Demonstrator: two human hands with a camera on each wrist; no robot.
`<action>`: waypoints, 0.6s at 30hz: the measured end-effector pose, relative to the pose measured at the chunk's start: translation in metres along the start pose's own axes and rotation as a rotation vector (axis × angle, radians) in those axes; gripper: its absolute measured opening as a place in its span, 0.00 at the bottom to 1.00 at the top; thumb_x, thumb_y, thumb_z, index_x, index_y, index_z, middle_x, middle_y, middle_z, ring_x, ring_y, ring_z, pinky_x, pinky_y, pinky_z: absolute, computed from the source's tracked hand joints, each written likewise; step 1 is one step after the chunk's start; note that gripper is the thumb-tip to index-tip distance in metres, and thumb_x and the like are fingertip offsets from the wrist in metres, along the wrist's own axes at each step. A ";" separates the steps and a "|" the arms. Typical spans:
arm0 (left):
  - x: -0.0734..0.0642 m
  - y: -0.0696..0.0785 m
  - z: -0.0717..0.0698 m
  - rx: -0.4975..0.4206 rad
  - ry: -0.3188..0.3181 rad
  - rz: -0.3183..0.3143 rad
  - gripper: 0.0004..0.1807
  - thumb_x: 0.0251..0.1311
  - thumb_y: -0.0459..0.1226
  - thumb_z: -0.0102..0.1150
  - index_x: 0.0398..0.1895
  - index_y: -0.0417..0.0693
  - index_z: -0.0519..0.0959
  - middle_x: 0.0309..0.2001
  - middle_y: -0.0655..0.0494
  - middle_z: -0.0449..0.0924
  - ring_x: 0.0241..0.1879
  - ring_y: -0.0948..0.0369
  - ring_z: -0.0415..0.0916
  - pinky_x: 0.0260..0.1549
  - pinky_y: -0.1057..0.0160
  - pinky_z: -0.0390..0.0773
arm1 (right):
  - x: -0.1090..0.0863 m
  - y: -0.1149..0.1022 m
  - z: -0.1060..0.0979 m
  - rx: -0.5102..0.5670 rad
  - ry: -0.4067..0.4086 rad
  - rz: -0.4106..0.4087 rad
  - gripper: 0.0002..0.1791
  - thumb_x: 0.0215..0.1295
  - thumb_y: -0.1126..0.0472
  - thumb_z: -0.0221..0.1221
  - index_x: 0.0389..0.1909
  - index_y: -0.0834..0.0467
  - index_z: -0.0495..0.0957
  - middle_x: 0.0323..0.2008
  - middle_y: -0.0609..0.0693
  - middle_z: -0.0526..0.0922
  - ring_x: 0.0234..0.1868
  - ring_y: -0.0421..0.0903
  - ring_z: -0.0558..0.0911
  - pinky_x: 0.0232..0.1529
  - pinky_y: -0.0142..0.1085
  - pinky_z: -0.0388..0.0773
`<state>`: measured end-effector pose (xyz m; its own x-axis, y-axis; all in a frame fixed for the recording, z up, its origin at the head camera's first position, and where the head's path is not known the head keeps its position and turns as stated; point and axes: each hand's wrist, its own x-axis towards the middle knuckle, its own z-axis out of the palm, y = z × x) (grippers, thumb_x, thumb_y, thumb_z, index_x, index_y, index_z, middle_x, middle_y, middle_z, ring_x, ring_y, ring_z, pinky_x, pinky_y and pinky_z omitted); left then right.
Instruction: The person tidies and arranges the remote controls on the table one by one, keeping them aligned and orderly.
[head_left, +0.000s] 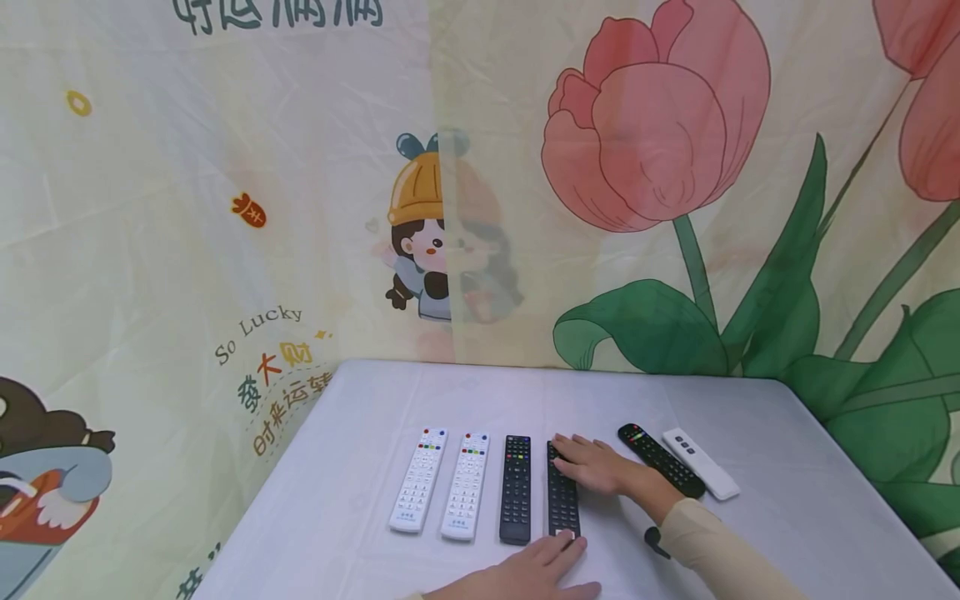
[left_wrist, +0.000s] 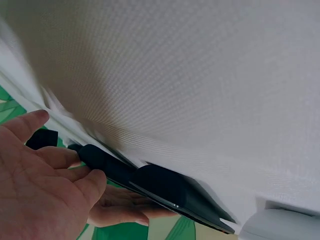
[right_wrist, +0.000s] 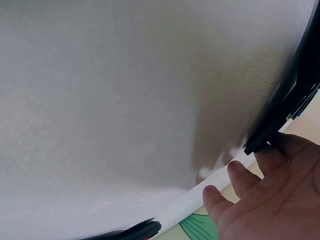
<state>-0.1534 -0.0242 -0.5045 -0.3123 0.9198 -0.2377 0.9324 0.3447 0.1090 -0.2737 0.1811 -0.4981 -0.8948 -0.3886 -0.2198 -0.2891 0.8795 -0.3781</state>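
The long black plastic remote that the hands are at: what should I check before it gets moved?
1. Long black plastic remote buttons up: ok.
2. Right hand at its far end: ok, fingers over it.
3. Left hand at its near end: ok, fingertips there.
4. Gap to the neighbouring black remote with coloured buttons: ok, they lie apart.
5. Black round-ended remote and slim white plastic remote parallel to it: not ok, both lie slanted.
6. What the small dark object beside the beige fabric sleeve is: cannot tell.
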 end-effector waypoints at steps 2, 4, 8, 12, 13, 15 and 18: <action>-0.001 0.000 0.000 -0.014 0.008 0.009 0.34 0.74 0.62 0.31 0.79 0.70 0.43 0.81 0.53 0.33 0.80 0.57 0.35 0.75 0.62 0.54 | 0.001 0.000 0.001 -0.001 -0.001 0.003 0.36 0.76 0.38 0.38 0.75 0.57 0.60 0.76 0.53 0.60 0.77 0.62 0.54 0.74 0.64 0.45; -0.001 0.000 0.000 -0.018 0.006 0.011 0.34 0.74 0.62 0.32 0.80 0.70 0.43 0.81 0.53 0.33 0.80 0.57 0.35 0.75 0.62 0.54 | 0.001 0.000 0.002 0.001 -0.001 0.005 0.36 0.77 0.38 0.38 0.75 0.57 0.60 0.76 0.53 0.60 0.77 0.62 0.54 0.75 0.63 0.45; -0.005 0.005 -0.008 0.024 0.013 0.008 0.34 0.74 0.62 0.33 0.79 0.69 0.45 0.81 0.51 0.37 0.80 0.57 0.37 0.75 0.64 0.53 | 0.003 0.000 0.003 -0.002 -0.002 0.015 0.35 0.77 0.38 0.37 0.75 0.56 0.61 0.76 0.53 0.60 0.77 0.62 0.54 0.75 0.63 0.45; -0.007 0.007 -0.012 0.052 0.002 -0.006 0.34 0.73 0.62 0.33 0.79 0.69 0.48 0.81 0.52 0.38 0.80 0.58 0.38 0.75 0.64 0.53 | 0.003 0.000 0.004 -0.014 0.000 0.014 0.36 0.77 0.38 0.36 0.75 0.57 0.60 0.76 0.53 0.59 0.77 0.62 0.54 0.74 0.63 0.46; -0.008 0.007 -0.012 0.055 0.001 -0.006 0.34 0.73 0.62 0.33 0.79 0.69 0.48 0.81 0.52 0.38 0.80 0.58 0.38 0.75 0.64 0.53 | 0.003 -0.001 0.003 -0.013 0.001 0.014 0.36 0.77 0.38 0.36 0.75 0.57 0.59 0.76 0.53 0.59 0.77 0.62 0.54 0.74 0.63 0.46; -0.008 0.007 -0.012 0.055 0.005 -0.002 0.34 0.74 0.62 0.33 0.79 0.68 0.48 0.81 0.52 0.38 0.80 0.57 0.38 0.75 0.64 0.53 | 0.001 -0.002 0.003 -0.010 0.003 0.011 0.35 0.77 0.39 0.36 0.75 0.57 0.59 0.76 0.53 0.59 0.77 0.62 0.54 0.74 0.63 0.46; -0.009 0.007 -0.011 0.053 0.019 0.002 0.34 0.74 0.62 0.33 0.79 0.68 0.46 0.81 0.51 0.38 0.80 0.57 0.39 0.75 0.64 0.52 | -0.001 -0.003 0.001 -0.005 0.004 0.011 0.35 0.78 0.40 0.36 0.75 0.57 0.59 0.76 0.53 0.59 0.77 0.62 0.54 0.75 0.63 0.46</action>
<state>-0.1457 -0.0275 -0.4909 -0.3135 0.9239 -0.2196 0.9411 0.3331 0.0583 -0.2714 0.1781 -0.4978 -0.8993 -0.3780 -0.2201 -0.2810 0.8849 -0.3715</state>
